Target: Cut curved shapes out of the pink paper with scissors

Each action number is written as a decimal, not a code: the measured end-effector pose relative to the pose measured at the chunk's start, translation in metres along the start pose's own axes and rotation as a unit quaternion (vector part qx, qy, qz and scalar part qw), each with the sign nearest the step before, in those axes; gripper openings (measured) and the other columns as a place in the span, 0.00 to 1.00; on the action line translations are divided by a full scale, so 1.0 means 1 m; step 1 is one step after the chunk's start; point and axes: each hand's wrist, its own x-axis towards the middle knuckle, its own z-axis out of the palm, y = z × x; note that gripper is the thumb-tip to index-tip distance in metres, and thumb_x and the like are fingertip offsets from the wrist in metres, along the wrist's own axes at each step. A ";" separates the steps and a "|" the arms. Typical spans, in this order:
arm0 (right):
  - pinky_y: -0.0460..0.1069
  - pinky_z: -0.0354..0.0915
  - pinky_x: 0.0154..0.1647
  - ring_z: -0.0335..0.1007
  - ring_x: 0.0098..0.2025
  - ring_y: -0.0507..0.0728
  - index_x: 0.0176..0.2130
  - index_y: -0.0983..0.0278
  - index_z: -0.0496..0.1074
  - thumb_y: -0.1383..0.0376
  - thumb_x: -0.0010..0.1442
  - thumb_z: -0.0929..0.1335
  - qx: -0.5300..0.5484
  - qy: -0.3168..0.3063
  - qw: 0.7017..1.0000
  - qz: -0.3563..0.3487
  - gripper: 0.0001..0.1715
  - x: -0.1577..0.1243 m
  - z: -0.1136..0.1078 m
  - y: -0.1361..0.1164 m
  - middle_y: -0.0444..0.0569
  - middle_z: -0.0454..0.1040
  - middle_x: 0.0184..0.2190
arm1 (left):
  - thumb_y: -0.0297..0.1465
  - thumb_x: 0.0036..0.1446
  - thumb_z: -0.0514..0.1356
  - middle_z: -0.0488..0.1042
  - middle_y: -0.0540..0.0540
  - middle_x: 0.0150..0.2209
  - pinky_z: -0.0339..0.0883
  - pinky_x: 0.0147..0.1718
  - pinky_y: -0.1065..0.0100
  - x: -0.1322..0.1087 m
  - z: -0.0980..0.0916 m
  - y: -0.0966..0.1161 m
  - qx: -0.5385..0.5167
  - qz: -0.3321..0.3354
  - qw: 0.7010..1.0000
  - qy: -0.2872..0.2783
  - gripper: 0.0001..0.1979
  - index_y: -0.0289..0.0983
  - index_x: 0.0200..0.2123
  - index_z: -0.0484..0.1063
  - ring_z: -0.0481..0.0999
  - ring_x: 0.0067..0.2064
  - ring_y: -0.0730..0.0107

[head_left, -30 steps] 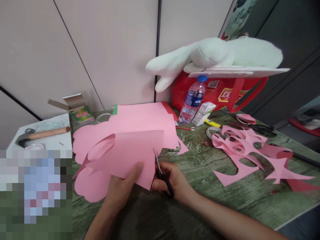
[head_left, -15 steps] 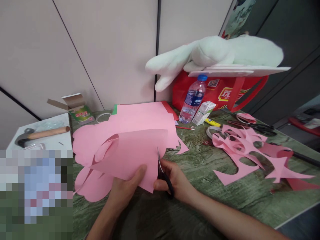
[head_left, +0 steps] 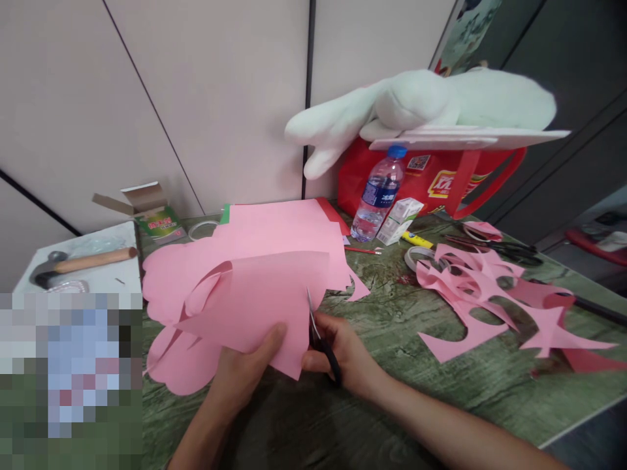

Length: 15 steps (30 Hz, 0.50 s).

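My left hand (head_left: 245, 375) pinches the lower edge of a folded pink paper sheet (head_left: 259, 307), thumb on top, lifting it off the green table (head_left: 392, 391). My right hand (head_left: 345, 356) grips black-handled scissors (head_left: 318, 339), whose blades bite into the sheet's right edge. A curled cut strip hangs from the sheet's left side. More pink sheets with scalloped edges (head_left: 176, 274) lie flat underneath and behind.
Pink paper offcuts (head_left: 490, 294) lie to the right, with tape rolls (head_left: 421, 258) and another pair of scissors (head_left: 509, 248). A water bottle (head_left: 377, 192), small carton (head_left: 399, 220), red bag (head_left: 431, 179) under a white plush toy (head_left: 421, 108) stand behind. A hammer (head_left: 81, 263) lies at left.
The pink sheet has shifted slightly right and my left thumb has slid along with it. The scissors have advanced a little into the sheet's edge.
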 end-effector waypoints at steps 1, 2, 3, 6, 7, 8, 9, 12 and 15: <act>0.45 0.55 0.24 0.58 0.25 0.50 0.30 0.65 0.65 0.54 0.38 0.78 -0.001 -0.002 1.000 0.001 0.26 0.000 0.000 0.001 0.43 0.66 0.23 | 0.42 0.41 0.66 0.78 0.39 0.39 0.69 0.43 0.53 0.000 0.000 0.001 -0.003 -0.002 1.000 -0.004 0.23 0.34 0.40 0.73 0.76 0.43 0.49; 0.45 0.55 0.24 0.57 0.25 0.50 0.30 0.65 0.65 0.55 0.38 0.78 -0.002 -0.004 1.000 0.004 0.26 0.000 0.000 0.001 0.43 0.66 0.23 | 0.42 0.41 0.66 0.78 0.39 0.39 0.70 0.43 0.54 0.000 -0.001 0.001 -0.005 -0.002 1.000 -0.007 0.23 0.34 0.39 0.73 0.76 0.43 0.49; 0.45 0.55 0.24 0.57 0.24 0.50 0.30 0.65 0.66 0.55 0.39 0.78 -0.004 -0.004 1.000 0.007 0.26 0.000 -0.001 0.001 0.42 0.66 0.23 | 0.42 0.41 0.66 0.78 0.39 0.39 0.70 0.42 0.54 0.000 -0.001 0.002 -0.005 -0.002 1.000 -0.007 0.23 0.34 0.39 0.73 0.76 0.43 0.50; 0.45 0.55 0.25 0.58 0.25 0.50 0.30 0.66 0.66 0.55 0.39 0.78 -0.011 -0.002 1.000 0.009 0.25 -0.001 -0.001 0.001 0.43 0.66 0.24 | 0.41 0.41 0.66 0.79 0.40 0.39 0.70 0.42 0.56 -0.001 -0.001 0.005 -0.001 0.004 1.000 -0.003 0.23 0.34 0.39 0.72 0.76 0.43 0.51; 0.45 0.55 0.25 0.58 0.25 0.50 0.30 0.66 0.66 0.55 0.39 0.78 -0.013 -0.001 1.000 0.008 0.25 -0.001 -0.001 0.001 0.43 0.66 0.24 | 0.41 0.42 0.66 0.79 0.40 0.38 0.70 0.42 0.56 -0.001 -0.001 0.005 0.001 0.005 1.000 -0.003 0.23 0.34 0.40 0.72 0.76 0.43 0.52; 0.45 0.55 0.25 0.58 0.25 0.50 0.30 0.66 0.67 0.55 0.39 0.78 -0.017 0.000 1.000 0.008 0.25 0.000 -0.001 0.001 0.44 0.67 0.24 | 0.41 0.42 0.66 0.78 0.40 0.38 0.70 0.42 0.56 0.000 -0.001 0.005 0.001 0.005 1.000 -0.004 0.23 0.33 0.40 0.72 0.76 0.43 0.52; 0.45 0.55 0.25 0.58 0.25 0.50 0.30 0.67 0.67 0.55 0.39 0.78 -0.021 0.001 1.000 0.007 0.26 0.000 -0.001 0.001 0.44 0.67 0.24 | 0.41 0.42 0.66 0.78 0.40 0.39 0.70 0.42 0.56 0.000 -0.002 0.005 -0.001 0.006 1.000 -0.006 0.23 0.33 0.40 0.72 0.76 0.43 0.52; 0.45 0.55 0.24 0.57 0.24 0.50 0.31 0.67 0.68 0.53 0.38 0.77 -0.033 0.009 0.999 0.010 0.27 0.000 -0.001 0.001 0.43 0.67 0.23 | 0.41 0.42 0.66 0.79 0.40 0.38 0.70 0.41 0.55 0.001 -0.002 0.005 -0.009 0.000 1.000 -0.012 0.23 0.34 0.40 0.73 0.76 0.42 0.52; 0.44 0.53 0.22 0.56 0.23 0.49 0.29 0.66 0.68 0.51 0.37 0.77 -0.051 0.019 0.998 0.015 0.28 0.000 0.000 -0.001 0.41 0.65 0.22 | 0.41 0.41 0.67 0.79 0.40 0.37 0.71 0.41 0.55 0.001 -0.003 0.004 -0.013 -0.003 1.000 -0.011 0.22 0.34 0.38 0.74 0.76 0.42 0.51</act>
